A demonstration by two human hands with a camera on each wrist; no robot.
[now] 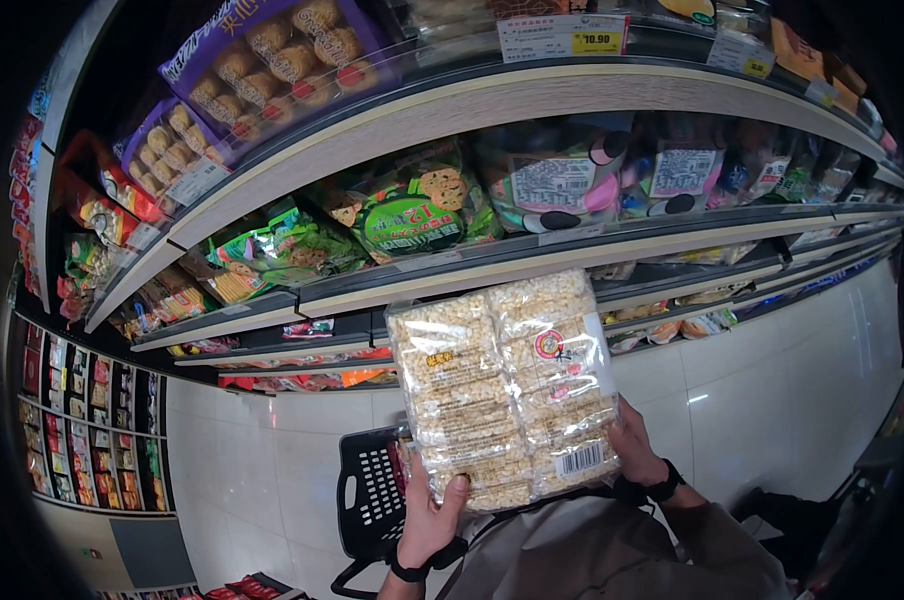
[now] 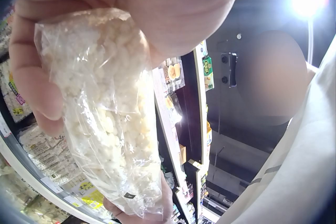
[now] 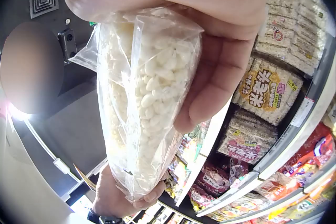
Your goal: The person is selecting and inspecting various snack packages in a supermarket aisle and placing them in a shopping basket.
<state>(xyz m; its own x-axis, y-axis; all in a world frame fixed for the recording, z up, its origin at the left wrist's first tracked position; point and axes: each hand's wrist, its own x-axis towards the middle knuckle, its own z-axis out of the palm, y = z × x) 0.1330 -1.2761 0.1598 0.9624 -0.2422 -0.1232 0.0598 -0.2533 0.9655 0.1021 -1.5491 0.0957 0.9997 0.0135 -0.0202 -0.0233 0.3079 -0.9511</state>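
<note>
Between the two hands, in front of the snack shelves (image 1: 572,255), a clear pack of puffed rice cakes (image 1: 507,390) is held up with its flat face to the head camera. Its long axis runs from about 6 o'clock up to 12 o'clock, leaning slightly toward 11. The lower corner at 7 o'clock is gripped by the left hand (image 1: 430,520), with the thumb laid over the front face. The lower edge at 4 o'clock is gripped by the right hand (image 1: 635,452), with the fingers curled behind. From both grips the bulk of the pack extends toward 12 o'clock. A black basket (image 1: 370,490) is seen below the pack at 7 o'clock, nearer the left hand.
</note>
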